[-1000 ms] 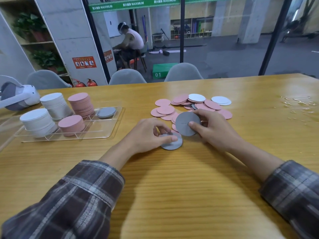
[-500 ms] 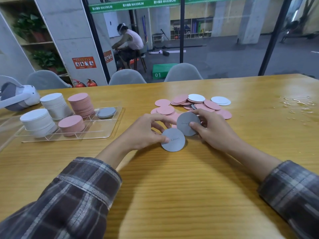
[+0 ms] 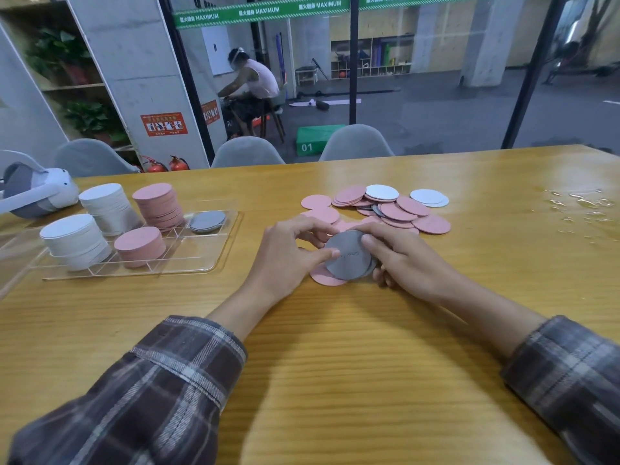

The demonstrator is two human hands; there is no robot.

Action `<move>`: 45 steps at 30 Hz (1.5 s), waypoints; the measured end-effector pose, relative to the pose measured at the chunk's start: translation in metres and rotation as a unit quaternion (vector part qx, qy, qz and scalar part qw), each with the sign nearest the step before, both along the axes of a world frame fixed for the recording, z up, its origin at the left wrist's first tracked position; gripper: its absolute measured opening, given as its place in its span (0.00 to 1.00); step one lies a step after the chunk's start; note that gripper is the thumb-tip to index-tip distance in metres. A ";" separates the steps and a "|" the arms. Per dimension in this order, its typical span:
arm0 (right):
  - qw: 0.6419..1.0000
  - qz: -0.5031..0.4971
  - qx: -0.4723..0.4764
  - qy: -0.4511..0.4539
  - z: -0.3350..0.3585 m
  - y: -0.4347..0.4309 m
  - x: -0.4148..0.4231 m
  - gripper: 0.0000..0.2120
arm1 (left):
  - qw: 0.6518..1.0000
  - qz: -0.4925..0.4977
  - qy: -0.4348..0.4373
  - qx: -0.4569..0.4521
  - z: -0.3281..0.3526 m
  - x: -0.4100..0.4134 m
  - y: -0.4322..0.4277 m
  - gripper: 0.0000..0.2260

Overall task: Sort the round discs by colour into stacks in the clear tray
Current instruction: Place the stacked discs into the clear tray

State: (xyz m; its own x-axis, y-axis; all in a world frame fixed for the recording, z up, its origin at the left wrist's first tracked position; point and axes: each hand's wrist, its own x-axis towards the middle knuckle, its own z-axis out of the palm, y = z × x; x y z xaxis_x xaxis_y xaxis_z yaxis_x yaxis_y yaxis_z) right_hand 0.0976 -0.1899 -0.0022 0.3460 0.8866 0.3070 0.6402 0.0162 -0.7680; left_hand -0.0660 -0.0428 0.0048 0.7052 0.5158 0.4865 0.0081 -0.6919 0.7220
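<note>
Wooden counter [image 3: 335, 364] fills the lower frame, with grey chairs [image 3: 246, 151] and a glass wall along its far edge. At centre, the left hand [image 3: 288, 253] and the right hand [image 3: 402, 260] both pinch the grey discs [image 3: 347, 255], thumbs on the tilted top face and fingers curled behind. A pink disc [image 3: 323, 276] lies on the counter just under them. Just beyond the hands is the loose pile [image 3: 396, 209] of pink and white discs, with a grey edge showing.

At centre left sits the clear tray [image 3: 201, 260]. It holds two white stacks [image 3: 107, 203], two pink stacks [image 3: 157, 204] and a low grey stack [image 3: 207, 220], each in its own compartment. A white headset [image 3: 37, 193] rests at the left edge, and water drops [image 3: 577, 203] glisten at the right.
</note>
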 end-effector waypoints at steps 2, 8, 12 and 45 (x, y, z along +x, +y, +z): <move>0.999 0.011 0.004 -0.036 -0.001 -0.001 0.001 0.11 | 1.000 -0.003 -0.007 0.011 -0.002 0.002 -0.002 0.14; 0.997 -0.005 0.008 -0.082 0.001 -0.004 0.006 0.13 | 1.000 0.003 -0.005 0.024 -0.007 0.011 -0.003 0.13; 0.994 -0.073 0.003 -0.084 0.003 -0.009 0.029 0.14 | 0.998 0.011 0.019 0.058 -0.012 0.019 0.005 0.08; 0.965 -0.243 0.021 -0.097 0.007 -0.033 0.108 0.12 | 0.964 0.010 0.228 0.135 -0.011 0.188 0.025 0.29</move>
State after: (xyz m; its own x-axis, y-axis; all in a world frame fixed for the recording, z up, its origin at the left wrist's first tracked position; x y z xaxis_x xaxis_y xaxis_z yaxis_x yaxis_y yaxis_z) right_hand 0.2057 -0.2232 0.0048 0.6505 0.6191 0.4399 0.7118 -0.2950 -0.6375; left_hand 0.1221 -0.0173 -0.0065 0.8684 0.4305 0.2462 0.2982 -0.8499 0.4344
